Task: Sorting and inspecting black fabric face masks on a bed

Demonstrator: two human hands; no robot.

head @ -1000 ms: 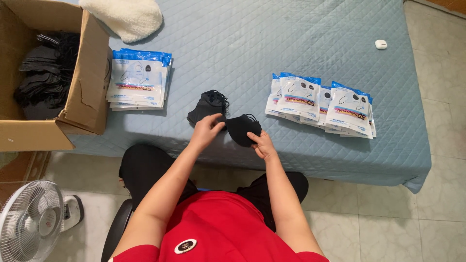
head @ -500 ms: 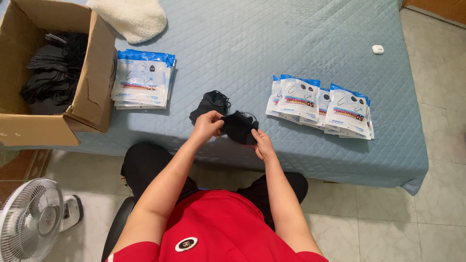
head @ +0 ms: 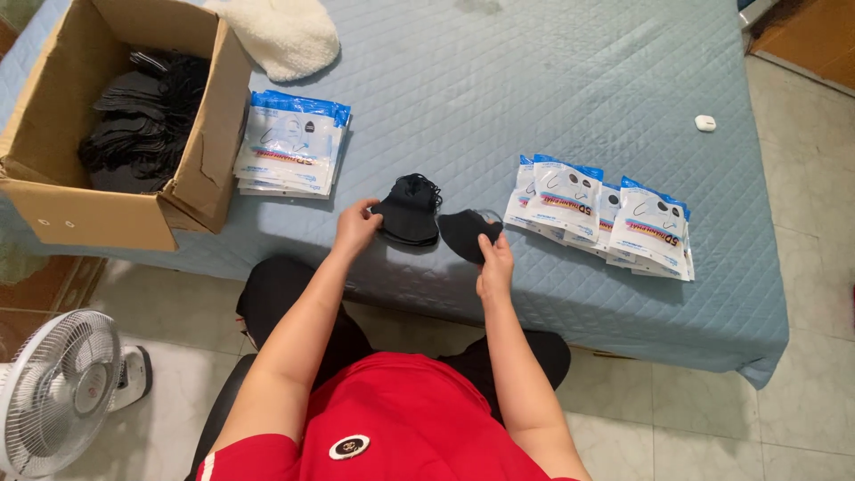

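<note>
Both hands are at the near edge of the bed, each closed on black masks. Left hand pinches the edge of a small stack of black masks that lies flat on the blue quilted cover. Right hand grips a single black mask, just beside the stack and now clear of it. Half a second ago the two hands were close together over the same dark bundle; they have since drawn apart, so one mask appears to have been peeled off the pile, while the rest stays under the left fingers. Whether the single mask is lifted or rests on the cover is hard to tell from this angle.

To the right lies a fanned row of white-and-blue packets, close to the right hand. To the left sits a neater pile of the same packets, next to an open cardboard box holding more black masks. A white fleecy item lies beyond them, and a small white object sits far right. A floor fan stands at lower left.
</note>
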